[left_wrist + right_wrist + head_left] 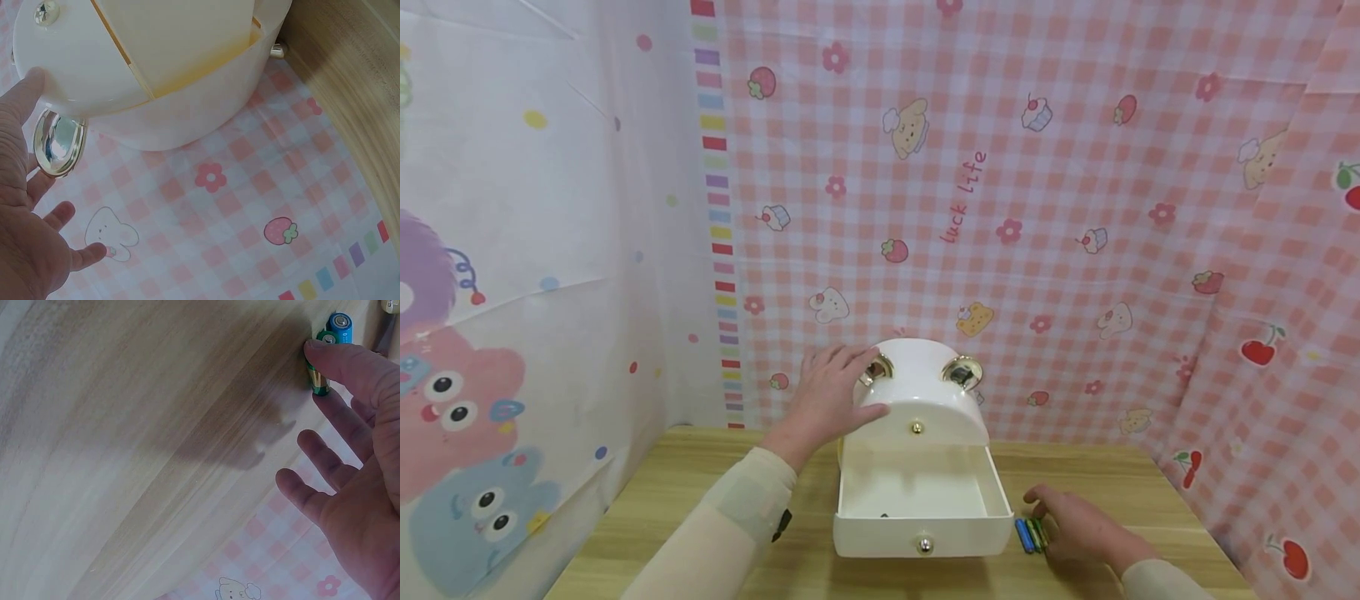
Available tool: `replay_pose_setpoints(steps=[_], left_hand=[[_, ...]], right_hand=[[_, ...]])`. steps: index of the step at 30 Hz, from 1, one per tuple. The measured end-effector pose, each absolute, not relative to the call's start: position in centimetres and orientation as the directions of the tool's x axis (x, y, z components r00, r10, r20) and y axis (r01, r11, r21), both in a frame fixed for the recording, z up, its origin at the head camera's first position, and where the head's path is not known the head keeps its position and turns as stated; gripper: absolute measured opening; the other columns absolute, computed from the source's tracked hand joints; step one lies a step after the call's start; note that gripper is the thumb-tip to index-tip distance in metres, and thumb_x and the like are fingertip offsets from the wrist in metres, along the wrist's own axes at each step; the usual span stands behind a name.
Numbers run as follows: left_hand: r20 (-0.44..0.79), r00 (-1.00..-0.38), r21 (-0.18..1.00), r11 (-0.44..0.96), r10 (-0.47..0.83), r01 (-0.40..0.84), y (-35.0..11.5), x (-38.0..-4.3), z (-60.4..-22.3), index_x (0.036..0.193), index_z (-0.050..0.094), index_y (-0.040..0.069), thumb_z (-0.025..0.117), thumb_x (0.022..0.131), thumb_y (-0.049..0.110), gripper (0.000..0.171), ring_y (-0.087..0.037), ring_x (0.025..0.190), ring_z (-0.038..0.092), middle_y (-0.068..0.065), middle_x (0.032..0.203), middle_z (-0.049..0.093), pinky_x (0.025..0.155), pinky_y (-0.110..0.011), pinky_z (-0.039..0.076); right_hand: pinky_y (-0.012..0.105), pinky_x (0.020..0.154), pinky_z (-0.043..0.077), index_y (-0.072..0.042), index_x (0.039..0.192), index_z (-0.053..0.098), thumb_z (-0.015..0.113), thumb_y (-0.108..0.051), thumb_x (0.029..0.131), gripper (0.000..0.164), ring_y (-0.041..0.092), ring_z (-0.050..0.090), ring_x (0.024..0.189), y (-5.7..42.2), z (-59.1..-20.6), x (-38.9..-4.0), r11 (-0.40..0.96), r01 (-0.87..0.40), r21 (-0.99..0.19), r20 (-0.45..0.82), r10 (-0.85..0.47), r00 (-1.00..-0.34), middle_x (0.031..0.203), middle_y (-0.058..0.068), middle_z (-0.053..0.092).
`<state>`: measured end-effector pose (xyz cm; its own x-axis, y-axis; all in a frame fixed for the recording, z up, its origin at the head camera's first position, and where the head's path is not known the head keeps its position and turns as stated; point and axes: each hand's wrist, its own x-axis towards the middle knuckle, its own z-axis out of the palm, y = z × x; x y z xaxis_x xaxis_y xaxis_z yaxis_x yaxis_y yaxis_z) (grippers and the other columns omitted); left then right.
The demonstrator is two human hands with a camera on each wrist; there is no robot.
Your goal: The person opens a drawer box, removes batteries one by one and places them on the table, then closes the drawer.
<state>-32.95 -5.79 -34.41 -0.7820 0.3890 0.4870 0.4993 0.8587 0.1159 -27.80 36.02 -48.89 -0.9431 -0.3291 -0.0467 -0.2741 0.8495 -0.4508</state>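
Note:
A white box (917, 392) with a domed top, two gold-rimmed round eyes and small gold knobs stands on the table. Its lower drawer (922, 537) is pulled out towards me. My left hand (829, 400) rests on the box's left side, fingers spread by one gold-rimmed eye (60, 142) and thumb on the white front. To the drawer's right lie a blue battery (1024, 536) and green-and-gold ones. My right hand (1086, 529) pinches a green-and-gold battery (318, 380) end to end between thumb and index finger; its other fingers are spread.
A small dark thing (884, 516) shows just inside the drawer front. The wooden table (1097, 471) meets a pink checked curtain (1075, 350) behind the box. A white printed curtain (550, 250) hangs on the left.

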Motion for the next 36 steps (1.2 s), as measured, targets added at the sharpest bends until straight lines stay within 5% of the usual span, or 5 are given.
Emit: replay_pose_setpoints(steps=[28, 36], left_hand=[[0.483, -0.784, 0.121, 0.857, 0.39, 0.501, -5.7, -32.9, -34.6, 0.162, 0.048, 0.023, 0.08, 0.088, 0.064, 0.091, -0.036, 0.152, 0.045, -0.004, 0.159, 0.056, 0.127, -0.074, 0.025], [0.485, -0.785, 0.115, 0.862, 0.385, 0.494, -5.7, -33.0, -34.4, 0.162, 0.048, 0.022, 0.08, 0.089, 0.064, 0.09, -0.036, 0.15, 0.046, -0.006, 0.158, 0.057, 0.125, -0.072, 0.03]], right_hand=[[0.07, 0.101, 0.054, -0.002, 0.133, 0.061, 0.086, 0.007, 0.064, 0.074, 0.043, 0.069, 0.113, 36.1, -48.5, -27.0, 0.852, -0.283, -0.441, -0.052, -0.339, -0.939, 0.121, 0.017, 0.074], [0.067, 0.096, 0.057, 0.001, 0.133, 0.063, 0.083, -0.007, 0.076, 0.061, 0.046, 0.07, 0.112, 37.6, -47.6, -27.1, 0.863, -0.322, -0.39, -0.001, -0.35, -0.937, 0.122, 0.021, 0.074]])
